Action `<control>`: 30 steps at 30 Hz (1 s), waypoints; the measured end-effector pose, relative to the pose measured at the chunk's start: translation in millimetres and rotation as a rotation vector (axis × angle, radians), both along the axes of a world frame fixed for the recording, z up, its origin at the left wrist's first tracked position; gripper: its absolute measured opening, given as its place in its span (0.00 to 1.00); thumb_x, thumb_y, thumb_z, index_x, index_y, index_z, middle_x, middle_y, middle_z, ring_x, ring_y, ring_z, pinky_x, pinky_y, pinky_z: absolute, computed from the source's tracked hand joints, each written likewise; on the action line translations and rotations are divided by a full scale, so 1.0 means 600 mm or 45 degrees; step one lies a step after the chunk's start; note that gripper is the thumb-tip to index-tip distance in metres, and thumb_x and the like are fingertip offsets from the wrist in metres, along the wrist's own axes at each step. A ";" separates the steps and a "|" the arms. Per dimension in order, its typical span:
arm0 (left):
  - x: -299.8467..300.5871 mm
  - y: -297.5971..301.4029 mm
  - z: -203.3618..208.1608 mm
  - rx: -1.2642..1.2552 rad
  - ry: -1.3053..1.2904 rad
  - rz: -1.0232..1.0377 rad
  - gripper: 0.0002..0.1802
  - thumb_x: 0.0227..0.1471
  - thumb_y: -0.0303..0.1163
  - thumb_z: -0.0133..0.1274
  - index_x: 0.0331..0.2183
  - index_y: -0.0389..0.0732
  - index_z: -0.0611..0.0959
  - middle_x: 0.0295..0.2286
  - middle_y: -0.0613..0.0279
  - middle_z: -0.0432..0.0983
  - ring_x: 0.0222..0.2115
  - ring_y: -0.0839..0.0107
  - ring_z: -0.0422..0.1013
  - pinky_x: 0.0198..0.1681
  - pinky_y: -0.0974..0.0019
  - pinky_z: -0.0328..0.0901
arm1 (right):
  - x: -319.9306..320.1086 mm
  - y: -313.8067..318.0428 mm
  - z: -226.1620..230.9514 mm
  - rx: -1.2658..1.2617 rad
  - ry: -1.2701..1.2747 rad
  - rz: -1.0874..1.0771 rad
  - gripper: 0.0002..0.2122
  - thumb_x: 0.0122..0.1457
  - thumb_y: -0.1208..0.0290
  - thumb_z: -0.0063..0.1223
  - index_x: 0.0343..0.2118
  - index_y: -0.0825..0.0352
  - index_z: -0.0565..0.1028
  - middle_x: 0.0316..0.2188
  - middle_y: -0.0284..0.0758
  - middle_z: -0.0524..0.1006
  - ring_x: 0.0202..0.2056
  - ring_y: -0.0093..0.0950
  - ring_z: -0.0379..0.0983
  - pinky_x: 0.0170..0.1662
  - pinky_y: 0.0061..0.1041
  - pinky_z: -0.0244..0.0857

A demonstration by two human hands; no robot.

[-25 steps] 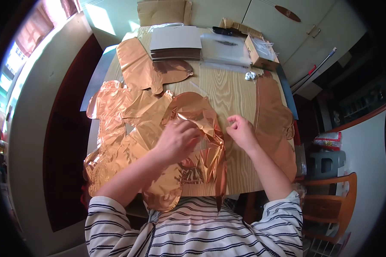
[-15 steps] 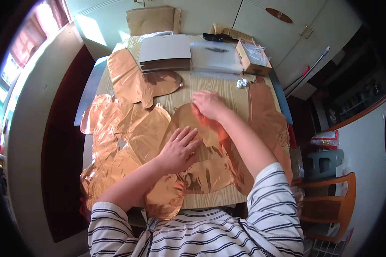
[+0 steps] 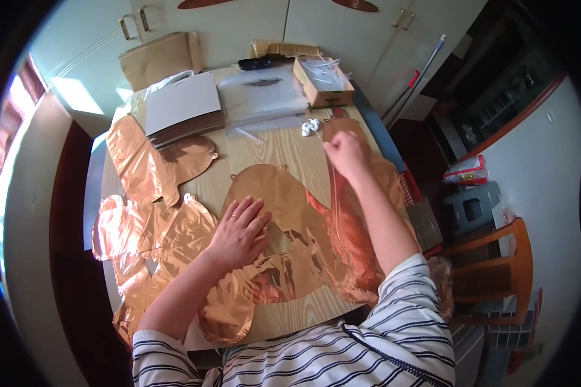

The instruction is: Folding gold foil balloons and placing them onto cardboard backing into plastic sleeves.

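Flat copper-coloured foil balloons are spread over the wooden table. On the middle foil balloon [image 3: 258,187], which has a rounded top with small tabs, my left hand [image 3: 240,233] lies flat with its fingers stretched out. My right hand [image 3: 347,156] is closed at the upper end of another foil balloon [image 3: 352,238] on the right, its fingertips pinching the foil's edge. This right-hand foil looks creased and reddish along its fold. Close by its fingers sit small white rolls [image 3: 310,127]. The palm side of the right hand is hidden.
More foil balloons [image 3: 164,226] overlap at the left. Behind them stand a stack of grey boards [image 3: 183,106], clear plastic bags [image 3: 265,93] and a small box [image 3: 326,90] of white sticks. A wooden chair [image 3: 516,271] is at the right, beside a grey stool [image 3: 474,209].
My right hand has moved right from the middle foil balloon, carrying a foil edge with it. My left hand stays flat on the middle one. The whole view has shifted and turned.
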State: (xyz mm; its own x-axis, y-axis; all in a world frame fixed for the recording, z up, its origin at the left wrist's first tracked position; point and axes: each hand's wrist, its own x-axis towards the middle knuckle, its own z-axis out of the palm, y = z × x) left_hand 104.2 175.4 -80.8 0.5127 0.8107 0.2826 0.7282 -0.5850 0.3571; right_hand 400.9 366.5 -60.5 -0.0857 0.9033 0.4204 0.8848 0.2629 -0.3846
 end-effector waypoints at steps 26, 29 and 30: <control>0.035 0.212 0.003 0.287 -0.175 0.076 0.21 0.47 0.37 0.63 0.43 0.39 0.84 0.46 0.50 0.77 0.48 0.47 0.72 0.54 0.46 0.65 | 0.248 -0.010 -0.061 -0.071 1.557 0.208 0.06 0.66 0.68 0.55 0.36 0.65 0.75 0.30 0.26 0.76 0.33 0.17 0.70 0.40 0.21 0.67; 0.119 0.174 0.046 0.233 -0.327 -0.149 0.17 0.48 0.37 0.62 0.40 0.41 0.85 0.44 0.52 0.78 0.51 0.52 0.71 0.58 0.50 0.62 | 0.278 -0.053 -0.014 0.026 1.855 0.330 0.05 0.68 0.68 0.51 0.39 0.63 0.73 0.31 0.36 0.78 0.33 0.29 0.77 0.39 0.29 0.73; 0.151 0.163 0.043 0.196 -0.305 -0.231 0.19 0.52 0.40 0.60 0.44 0.40 0.84 0.49 0.48 0.75 0.54 0.49 0.68 0.60 0.49 0.60 | 0.281 -0.068 0.005 0.059 1.930 0.361 0.05 0.68 0.68 0.50 0.39 0.62 0.73 0.30 0.37 0.78 0.32 0.31 0.77 0.38 0.31 0.73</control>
